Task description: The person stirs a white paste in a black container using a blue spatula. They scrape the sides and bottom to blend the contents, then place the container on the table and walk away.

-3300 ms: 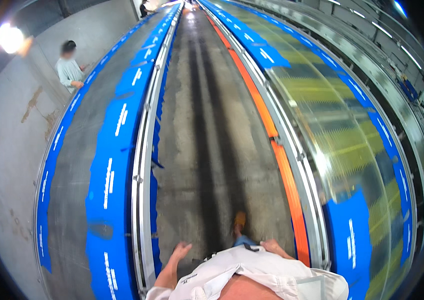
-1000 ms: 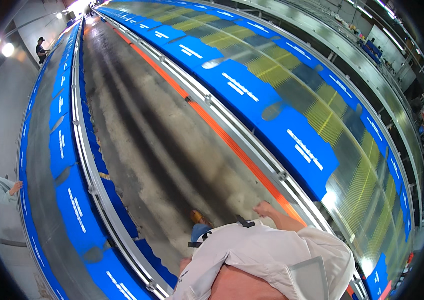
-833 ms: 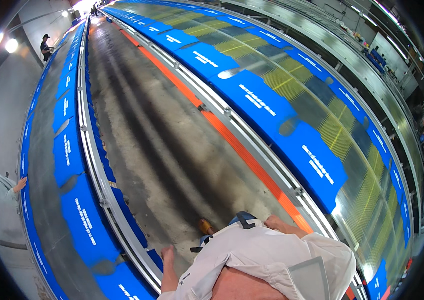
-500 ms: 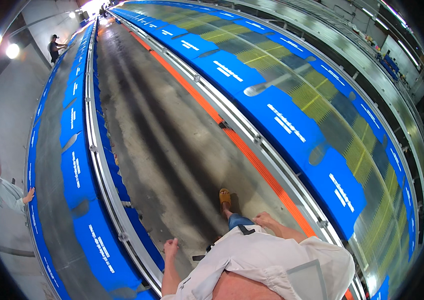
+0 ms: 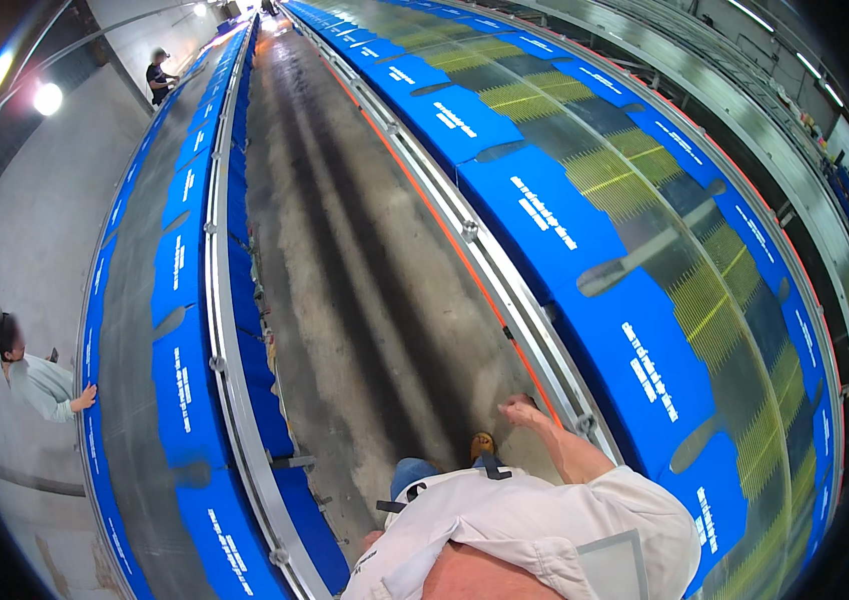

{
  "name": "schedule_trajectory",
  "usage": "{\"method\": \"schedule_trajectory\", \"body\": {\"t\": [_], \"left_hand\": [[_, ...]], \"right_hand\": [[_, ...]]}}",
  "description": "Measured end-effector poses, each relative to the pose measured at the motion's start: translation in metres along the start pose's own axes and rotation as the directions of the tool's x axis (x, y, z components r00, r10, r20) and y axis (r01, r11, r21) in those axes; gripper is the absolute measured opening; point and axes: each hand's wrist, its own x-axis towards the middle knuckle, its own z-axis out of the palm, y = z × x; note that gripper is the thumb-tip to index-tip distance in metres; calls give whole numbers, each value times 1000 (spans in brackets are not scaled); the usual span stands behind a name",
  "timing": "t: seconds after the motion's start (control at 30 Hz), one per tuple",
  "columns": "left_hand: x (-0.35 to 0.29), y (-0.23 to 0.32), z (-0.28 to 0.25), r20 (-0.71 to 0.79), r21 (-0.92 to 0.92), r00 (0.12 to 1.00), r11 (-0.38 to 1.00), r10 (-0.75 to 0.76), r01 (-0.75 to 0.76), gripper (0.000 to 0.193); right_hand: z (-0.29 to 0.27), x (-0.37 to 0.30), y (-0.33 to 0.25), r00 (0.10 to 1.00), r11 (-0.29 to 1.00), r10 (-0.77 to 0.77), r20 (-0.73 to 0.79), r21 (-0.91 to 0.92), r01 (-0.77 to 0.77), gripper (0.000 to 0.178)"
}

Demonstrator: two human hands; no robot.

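Note:
My right hand [image 5: 519, 410] hangs over the aisle beside the right-hand table's metal rail [image 5: 534, 335], its fingers curled in with nothing seen in them. It stands apart from the rail and from the blue fabric pieces [image 5: 634, 365] lying flat on that table. Of my left hand [image 5: 371, 541] only a small part shows at the lower edge, next to my white shirt; its fingers are hidden. On the left-hand table, more blue fabric pieces [image 5: 176, 385] with white print lie nearest that hand.
Between the two long tables runs a concrete aisle [image 5: 334, 250]. An orange strip [image 5: 484, 275] follows the right rail. One person [image 5: 44, 388] stands across the left table with a hand at its edge; another person [image 5: 159, 78] is farther along it.
I have moved forward along the aisle, and both tables have shifted in view. My right hand has swung forward; my left hand has dropped back, mostly out of sight.

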Motion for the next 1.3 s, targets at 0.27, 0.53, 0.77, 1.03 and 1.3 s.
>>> {"method": "schedule_trajectory", "body": {"t": [0.27,0.53,0.77,1.03,1.3], "left_hand": [[152,90,10,-46,-49,986,986,158,-160,50],[286,205,-126,117,47,993,999,-31,25,41],[394,342,-228,-146,-146,989,989,8,-30,47],[454,428,-245,-120,-80,992,996,31,-41,53],[418,531,-280,-24,-7,978,978,-208,208,44]], "right_hand": [[-8,63,-84,979,995,103,177,-22,-100,47],[-14,85,-132,902,899,432,3,78,-430,60],[-31,156,-195,959,959,205,-197,-153,-237,66],[-41,295,-374,966,982,138,-217,159,-104,29],[-94,472,-408,957,898,263,-119,-332,-288,29]]}}
